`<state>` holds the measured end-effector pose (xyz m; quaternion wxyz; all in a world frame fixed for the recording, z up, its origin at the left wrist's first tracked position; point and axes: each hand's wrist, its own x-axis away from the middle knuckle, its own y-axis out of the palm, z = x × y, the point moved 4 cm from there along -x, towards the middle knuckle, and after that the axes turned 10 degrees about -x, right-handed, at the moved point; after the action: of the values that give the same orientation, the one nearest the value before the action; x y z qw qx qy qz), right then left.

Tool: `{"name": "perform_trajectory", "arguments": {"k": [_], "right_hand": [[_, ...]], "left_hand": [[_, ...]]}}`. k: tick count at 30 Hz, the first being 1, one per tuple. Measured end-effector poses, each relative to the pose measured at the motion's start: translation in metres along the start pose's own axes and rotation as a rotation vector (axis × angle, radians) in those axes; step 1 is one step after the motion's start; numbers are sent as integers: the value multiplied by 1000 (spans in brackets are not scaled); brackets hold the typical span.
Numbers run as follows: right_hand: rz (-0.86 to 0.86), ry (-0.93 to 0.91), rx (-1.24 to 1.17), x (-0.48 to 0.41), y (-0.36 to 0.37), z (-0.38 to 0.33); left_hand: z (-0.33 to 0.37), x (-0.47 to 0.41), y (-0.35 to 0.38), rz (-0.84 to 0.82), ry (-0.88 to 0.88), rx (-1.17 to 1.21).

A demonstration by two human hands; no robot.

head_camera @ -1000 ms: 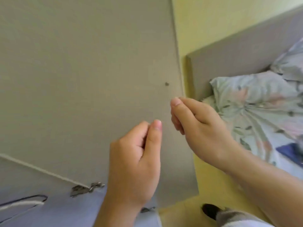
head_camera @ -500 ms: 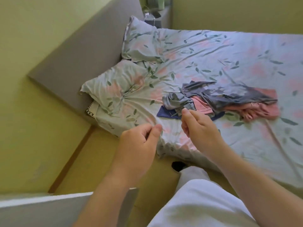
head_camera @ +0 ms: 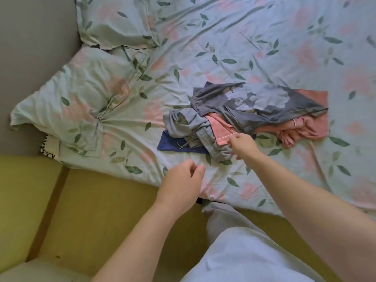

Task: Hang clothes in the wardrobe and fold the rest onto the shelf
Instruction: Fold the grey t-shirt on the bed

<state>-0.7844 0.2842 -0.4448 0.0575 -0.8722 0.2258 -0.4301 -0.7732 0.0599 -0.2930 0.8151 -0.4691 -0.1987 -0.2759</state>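
Your right hand (head_camera: 242, 146) is at the pink garment (head_camera: 220, 128) hem, pinch unclear | left hand (head_camera: 183, 180) loose, empty | cloth likely soft, light, limp: take the hem at your fingertips.

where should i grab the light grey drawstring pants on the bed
Grip the waistband, coming from the near edge of the bed. It lies exposed at the pile's near side, drawstring trailing out, while the far end of the light grey pants tucks under the dark grey tee.
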Motion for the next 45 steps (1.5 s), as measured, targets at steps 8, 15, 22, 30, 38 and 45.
{"name": "perform_trajectory", "arguments": {"k": [8, 15, 22, 30, 38, 45], "right_hand": [[140, 455, -650, -138, -47, 32], [211, 571, -844, -222, -42, 63], [387, 437, -696, -229, -44, 56], [191, 609, -838, -232, -49, 42], [184, 545, -630, -219, -37, 53], [445, 493, -782, -238, -49, 80]], "left_hand": [[19, -102, 46, -162, -70, -14], [1, -173, 82, -256, -153, -18], [4, -203, 72, -267, -140, -59], [12, -185, 42, -193, -94, -70], [-11, -159, 71, -233, -203, 45], [-21, -139, 66, -238, -226, 63]]}}
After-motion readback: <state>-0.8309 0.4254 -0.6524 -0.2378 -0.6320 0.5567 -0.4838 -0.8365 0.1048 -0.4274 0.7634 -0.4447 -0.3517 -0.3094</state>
